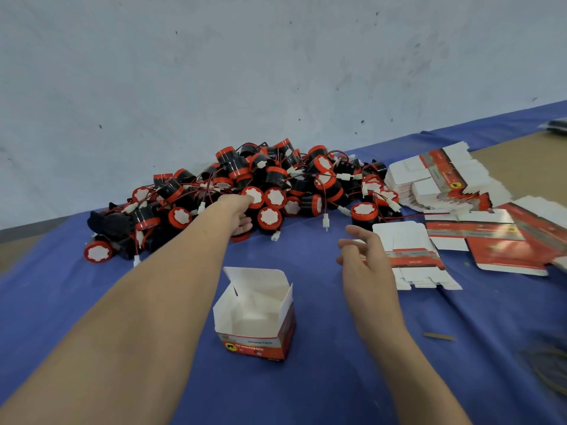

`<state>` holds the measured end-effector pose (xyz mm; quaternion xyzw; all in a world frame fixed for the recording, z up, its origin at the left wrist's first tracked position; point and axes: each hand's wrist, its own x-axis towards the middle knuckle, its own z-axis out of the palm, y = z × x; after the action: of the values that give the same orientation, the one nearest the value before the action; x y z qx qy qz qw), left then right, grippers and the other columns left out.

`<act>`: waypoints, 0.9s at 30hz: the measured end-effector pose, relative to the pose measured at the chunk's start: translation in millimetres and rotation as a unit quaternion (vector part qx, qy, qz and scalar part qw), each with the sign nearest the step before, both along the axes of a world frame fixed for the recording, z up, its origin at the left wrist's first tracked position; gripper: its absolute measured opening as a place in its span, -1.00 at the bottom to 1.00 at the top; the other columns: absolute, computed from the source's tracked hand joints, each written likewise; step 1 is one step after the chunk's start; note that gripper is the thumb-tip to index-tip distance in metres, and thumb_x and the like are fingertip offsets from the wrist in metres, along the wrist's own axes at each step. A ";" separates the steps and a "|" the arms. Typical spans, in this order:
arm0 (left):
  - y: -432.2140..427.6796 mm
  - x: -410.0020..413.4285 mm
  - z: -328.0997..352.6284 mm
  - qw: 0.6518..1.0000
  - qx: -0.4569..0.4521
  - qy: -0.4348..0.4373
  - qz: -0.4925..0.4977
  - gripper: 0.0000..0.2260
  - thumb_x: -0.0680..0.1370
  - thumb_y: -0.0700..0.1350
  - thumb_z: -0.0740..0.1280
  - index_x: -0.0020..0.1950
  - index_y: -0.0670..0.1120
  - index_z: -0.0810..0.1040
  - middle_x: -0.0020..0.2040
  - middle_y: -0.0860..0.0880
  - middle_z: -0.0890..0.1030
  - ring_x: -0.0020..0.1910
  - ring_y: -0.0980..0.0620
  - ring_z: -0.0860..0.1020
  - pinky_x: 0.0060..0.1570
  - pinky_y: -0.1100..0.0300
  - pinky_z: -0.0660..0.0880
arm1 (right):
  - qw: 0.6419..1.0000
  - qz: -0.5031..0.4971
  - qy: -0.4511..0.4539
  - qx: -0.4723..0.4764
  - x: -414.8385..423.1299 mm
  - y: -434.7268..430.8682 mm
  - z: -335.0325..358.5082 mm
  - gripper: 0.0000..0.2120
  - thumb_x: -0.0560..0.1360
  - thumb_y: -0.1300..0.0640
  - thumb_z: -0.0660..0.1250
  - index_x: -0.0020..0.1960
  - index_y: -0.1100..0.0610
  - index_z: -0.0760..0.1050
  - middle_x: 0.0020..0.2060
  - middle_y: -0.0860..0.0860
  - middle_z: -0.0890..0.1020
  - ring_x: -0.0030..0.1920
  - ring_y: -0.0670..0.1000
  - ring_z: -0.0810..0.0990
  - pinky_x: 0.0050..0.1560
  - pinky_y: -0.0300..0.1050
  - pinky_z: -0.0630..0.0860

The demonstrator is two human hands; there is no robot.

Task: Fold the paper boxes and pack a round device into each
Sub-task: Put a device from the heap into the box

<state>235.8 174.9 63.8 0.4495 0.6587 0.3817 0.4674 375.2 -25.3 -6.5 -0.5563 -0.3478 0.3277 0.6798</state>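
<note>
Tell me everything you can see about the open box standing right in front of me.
The folded paper box looks like thin card, white inside and printed red outside, with a round yellow logo on its near face. It stands upright on the blue cloth with its top open, the tuck-in lid flap raised at the back and the side flaps up. It looks empty. Nothing else touches it.

Red, black and white on blue cloth

The round devices (pixel 270 197) heaped at centre were black with red rims, white scalloped faces, red wires and white plugs. The folded box (pixel 254 317) at lower centre was white inside and red outside, with a yellow roundel bearing a black animal. The flat boxes (pixel 441 176) at right showed the same. The tablecloth (pixel 306 394) was blue, the wall (pixel 214 72) pale grey and dark-flecked.
</note>
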 end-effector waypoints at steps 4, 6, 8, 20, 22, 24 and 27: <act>-11.2 -9.0 28.3 0.991 0.123 -0.046 0.039 -0.78 0.61 0.00 0.32 0.12 -0.11 0.40 -0.21 -0.05 0.44 -0.23 -0.01 0.47 -0.23 0.16 0.55 | 1.000 -0.011 -0.003 0.008 4.0 -2.9 5.6 -0.72 0.64 0.16 0.11 0.17 -0.20 0.43 -0.02 -0.24 0.57 -0.40 -0.24 0.52 -0.51 -0.42 0.37; -30.2 -16.1 49.2 0.974 0.220 -0.030 0.039 -0.80 0.59 0.00 0.32 0.01 -0.13 0.45 -0.19 -0.07 0.50 -0.21 -0.04 0.50 -0.23 0.16 0.55 | 1.000 -0.007 -0.004 0.018 0.7 -5.0 9.7 -0.71 0.64 0.15 0.12 0.18 -0.20 0.44 -0.01 -0.25 0.58 -0.32 -0.08 0.54 -0.50 -0.40 0.38; -59.4 -23.2 64.0 0.947 0.315 0.049 0.033 -0.71 0.54 0.08 0.35 0.09 -0.11 0.46 0.02 -0.07 0.57 -0.07 -0.06 0.60 -0.11 0.16 0.57 | 1.000 0.005 -0.006 0.026 -5.9 -7.9 15.1 -0.72 0.65 0.15 0.13 0.18 -0.20 0.46 -0.02 -0.26 0.59 -0.36 -0.10 0.51 -0.48 -0.38 0.41; -249.2 -29.0 3.2 0.964 0.172 -0.144 -0.146 -0.63 0.51 0.13 0.44 0.23 0.00 0.52 0.05 0.07 0.70 0.02 0.11 0.68 0.09 0.05 0.62 | 0.971 0.164 0.013 0.173 -69.0 -41.1 58.5 -0.75 0.65 -0.03 0.23 0.29 -0.08 0.51 0.05 -0.21 0.67 0.07 -0.23 0.64 -0.02 -0.33 0.56; -254.3 -46.5 1.7 0.961 0.235 -0.030 -0.144 -0.70 0.53 0.20 0.35 0.19 0.10 0.53 -0.04 0.22 0.68 -0.07 0.23 0.66 -0.07 0.28 0.60 | 0.972 0.163 -0.019 0.170 -69.3 -47.7 57.8 -0.78 0.64 0.02 0.27 0.28 -0.09 0.51 0.05 -0.20 0.66 0.07 -0.23 0.63 -0.01 -0.34 0.54; -257.4 -69.3 11.6 0.922 0.363 0.100 -0.088 -0.83 0.57 0.19 0.29 0.11 0.19 0.50 -0.05 0.29 0.62 -0.06 0.27 0.59 -0.19 0.44 0.49 | 0.967 0.158 -0.113 0.163 -64.8 -53.8 57.2 -0.76 0.62 -0.02 0.30 0.27 -0.19 0.48 0.13 -0.23 0.59 0.14 -0.24 0.57 0.05 -0.39 0.49; -259.7 -90.6 25.2 0.826 0.506 0.231 -0.091 -0.84 0.66 0.07 0.19 0.22 0.28 0.43 0.18 0.32 0.49 0.23 0.24 0.46 0.09 0.51 0.35 | 0.930 0.130 -0.294 0.177 -60.6 -62.2 67.6 -0.70 0.59 0.02 0.35 0.21 -0.32 0.43 0.18 -0.38 0.44 0.21 -0.34 0.46 0.11 -0.54 0.34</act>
<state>145.2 -84.8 89.0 0.7557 0.4179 0.5027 0.0412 314.6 -87.5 61.1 -0.4485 -0.6533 0.1682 0.5864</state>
